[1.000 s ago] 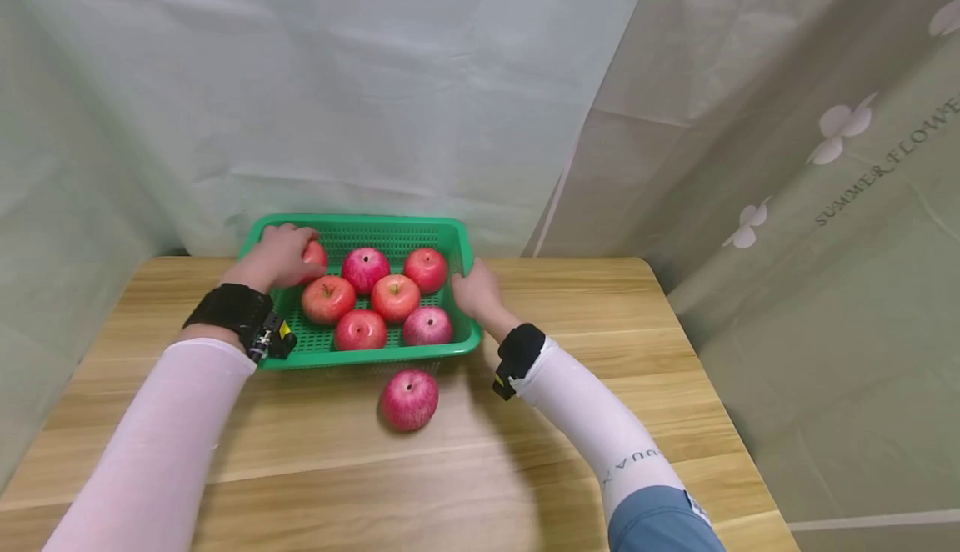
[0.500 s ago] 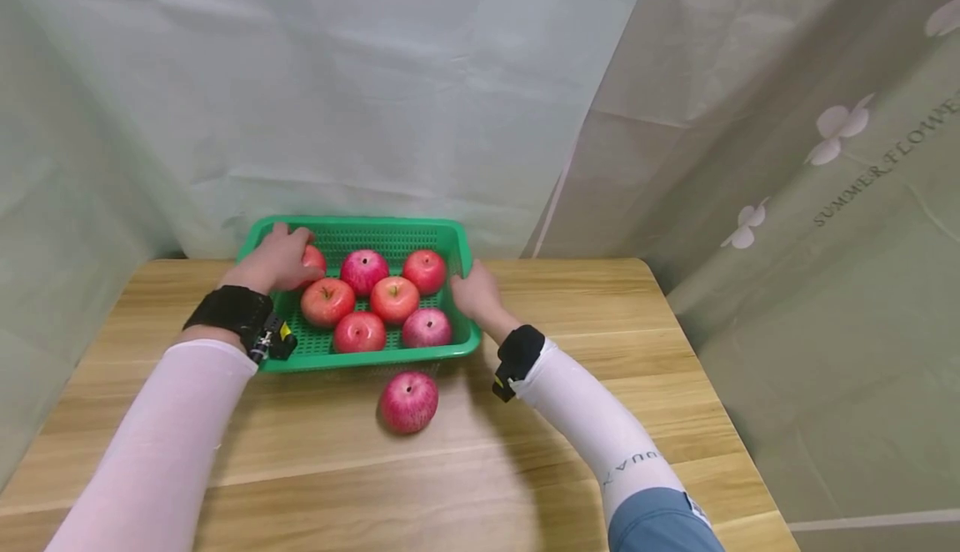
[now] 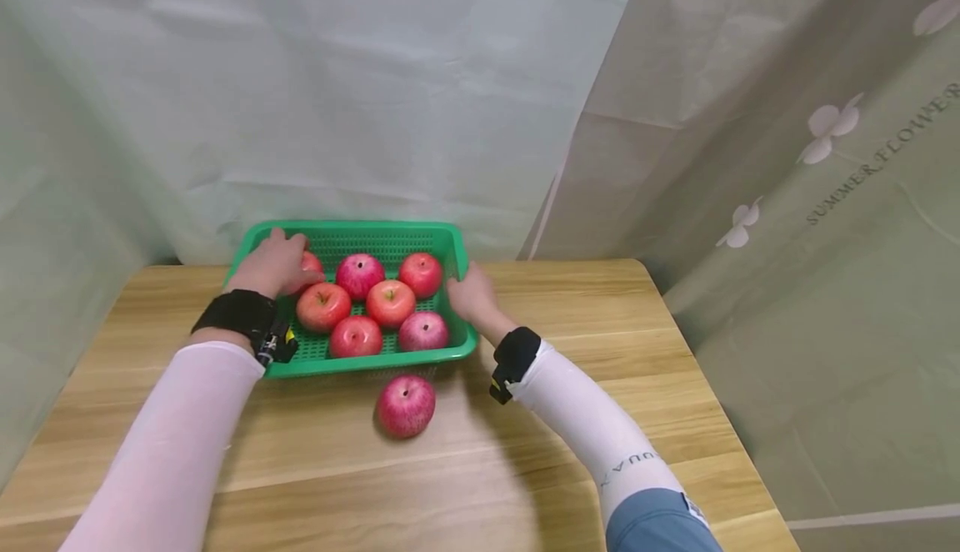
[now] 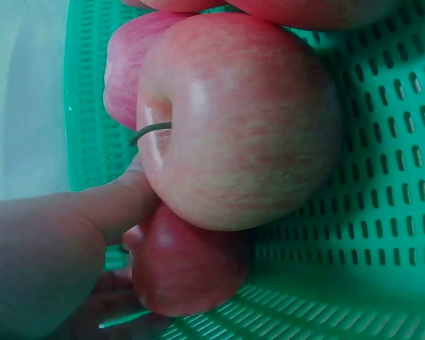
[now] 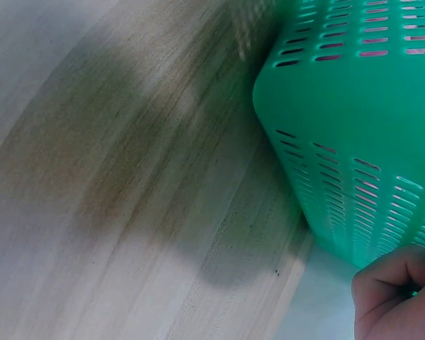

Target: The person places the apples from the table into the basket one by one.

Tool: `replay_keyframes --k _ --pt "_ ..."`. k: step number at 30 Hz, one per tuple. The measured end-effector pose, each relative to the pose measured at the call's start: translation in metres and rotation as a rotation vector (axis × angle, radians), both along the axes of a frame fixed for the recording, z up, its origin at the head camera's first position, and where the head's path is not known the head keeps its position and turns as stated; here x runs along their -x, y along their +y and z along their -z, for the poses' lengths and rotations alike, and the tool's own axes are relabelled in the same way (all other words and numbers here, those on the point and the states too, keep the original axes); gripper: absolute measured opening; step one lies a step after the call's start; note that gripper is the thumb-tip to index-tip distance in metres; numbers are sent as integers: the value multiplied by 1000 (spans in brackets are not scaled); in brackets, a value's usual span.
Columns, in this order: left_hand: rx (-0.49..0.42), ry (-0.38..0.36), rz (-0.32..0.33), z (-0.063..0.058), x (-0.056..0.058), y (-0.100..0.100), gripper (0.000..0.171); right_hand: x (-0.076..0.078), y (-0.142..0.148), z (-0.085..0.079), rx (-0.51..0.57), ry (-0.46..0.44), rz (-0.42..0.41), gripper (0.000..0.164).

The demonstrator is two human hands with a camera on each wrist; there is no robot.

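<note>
A green plastic basket [image 3: 360, 364] stands at the back of the wooden table, with several red apples inside. In its back left corner my left hand [image 3: 272, 264] holds a red apple [image 4: 188, 265], thumb on one side and fingers on the other. A larger striped apple [image 4: 248, 120] with a stem lies right against the thumb in the left wrist view. On the basket's right side, my right hand [image 3: 474, 295] grips the rim; the curled fingers show at the lower corner of the right wrist view. One darker pink apple [image 3: 406, 407] sits on the table before the basket.
The wooden table [image 3: 585, 352] extends to the right and front of the basket. A pale curtain [image 3: 360, 93] hangs close behind the basket, and a printed curtain [image 3: 810, 285] hangs along the table's right side.
The head view has shifted slightly, so everything sits a little lower and farther left in it. Both hands keep their holds, and the apples stay in their places.
</note>
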State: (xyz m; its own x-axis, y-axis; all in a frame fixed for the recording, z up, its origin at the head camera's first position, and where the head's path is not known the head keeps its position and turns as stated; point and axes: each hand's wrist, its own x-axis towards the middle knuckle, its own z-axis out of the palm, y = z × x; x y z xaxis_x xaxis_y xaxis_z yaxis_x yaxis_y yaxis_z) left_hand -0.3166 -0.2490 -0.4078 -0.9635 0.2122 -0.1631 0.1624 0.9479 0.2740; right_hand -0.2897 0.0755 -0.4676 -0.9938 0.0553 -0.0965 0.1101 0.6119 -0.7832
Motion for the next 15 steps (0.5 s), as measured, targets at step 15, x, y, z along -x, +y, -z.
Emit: replay_keyframes --k 15 --pt "7 -40 7 0 0 -1 73 1 1 0 2 -2 -13 39"
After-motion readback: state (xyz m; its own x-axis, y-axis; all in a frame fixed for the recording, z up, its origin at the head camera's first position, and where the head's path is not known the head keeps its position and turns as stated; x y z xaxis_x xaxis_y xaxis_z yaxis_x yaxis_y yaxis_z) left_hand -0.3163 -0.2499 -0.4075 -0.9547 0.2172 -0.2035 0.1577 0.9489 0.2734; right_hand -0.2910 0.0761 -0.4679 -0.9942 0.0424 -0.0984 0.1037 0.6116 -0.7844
